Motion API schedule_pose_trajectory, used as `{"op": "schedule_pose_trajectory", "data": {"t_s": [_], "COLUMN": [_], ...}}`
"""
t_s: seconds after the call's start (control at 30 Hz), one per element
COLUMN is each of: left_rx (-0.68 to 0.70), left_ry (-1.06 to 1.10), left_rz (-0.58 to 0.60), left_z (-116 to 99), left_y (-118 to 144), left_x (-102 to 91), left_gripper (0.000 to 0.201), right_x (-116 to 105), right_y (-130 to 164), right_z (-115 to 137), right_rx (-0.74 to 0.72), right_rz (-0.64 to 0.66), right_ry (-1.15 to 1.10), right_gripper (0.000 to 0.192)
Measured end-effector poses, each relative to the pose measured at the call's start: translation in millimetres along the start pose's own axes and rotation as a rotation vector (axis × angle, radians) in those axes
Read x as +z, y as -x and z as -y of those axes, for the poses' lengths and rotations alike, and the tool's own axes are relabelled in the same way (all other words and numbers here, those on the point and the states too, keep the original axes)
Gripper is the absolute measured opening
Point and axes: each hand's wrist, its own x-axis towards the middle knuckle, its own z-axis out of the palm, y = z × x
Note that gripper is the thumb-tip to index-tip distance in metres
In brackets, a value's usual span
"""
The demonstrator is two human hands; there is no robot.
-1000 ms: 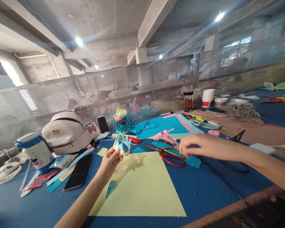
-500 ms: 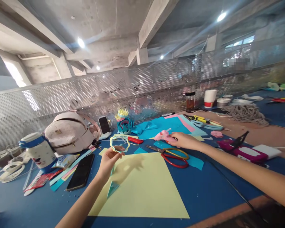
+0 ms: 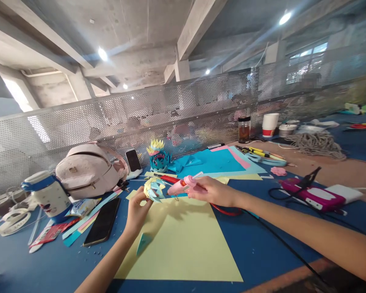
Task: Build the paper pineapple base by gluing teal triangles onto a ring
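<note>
My left hand (image 3: 139, 207) is closed on a ring of folded yellow and light-blue paper (image 3: 155, 189), held above a yellow sheet (image 3: 186, 244). In my right hand (image 3: 215, 191) is a pink glue gun (image 3: 183, 186), its nozzle end pointing left, close beside the ring; whether they touch I cannot tell. A black cord trails from under that hand toward the lower right. On the sheet lies a small light-blue folded triangle (image 3: 143, 243). Scissors with red handles (image 3: 227, 210) are mostly hidden beneath my right hand. Behind stands a blue and yellow paper lotus (image 3: 159, 156).
At left are a white backpack (image 3: 85, 171), a bottle (image 3: 49, 195), a black phone (image 3: 103, 221) and paper strips. Blue and pink sheets (image 3: 219, 160) lie at the back. A magenta device (image 3: 312, 194), a jar (image 3: 244, 130) and coiled rope (image 3: 317, 144) are at right.
My right hand has brought the glue gun left and nearer, up beside the paper ring, now covering most of the scissors. My left hand has turned the ring and lowered slightly.
</note>
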Motion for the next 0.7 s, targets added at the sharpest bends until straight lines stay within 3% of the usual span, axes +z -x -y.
{"op": "schedule_pose_trajectory", "data": {"t_s": [0.1,0.43,0.7], "left_rx": [-0.015,0.043,0.057], "left_ry": [0.037,-0.077,-0.122], "left_rz": [-0.011,0.025,0.042], "left_z": [-3,0,0], "left_y": [1,3,6], "left_x": [2.2,3.0,7.0], "left_gripper": [0.024,0.02,0.022], "right_x": [16,31,33], "right_y": [-7,4,8], "right_z": [-5,-28,-35], "right_rx": [-0.04,0.006,0.035], "right_rz": [-0.001,-0.045,-0.084], "right_ry": [0.204,0.101,0.183], "right_gripper": [0.026,0.031,0.031]}}
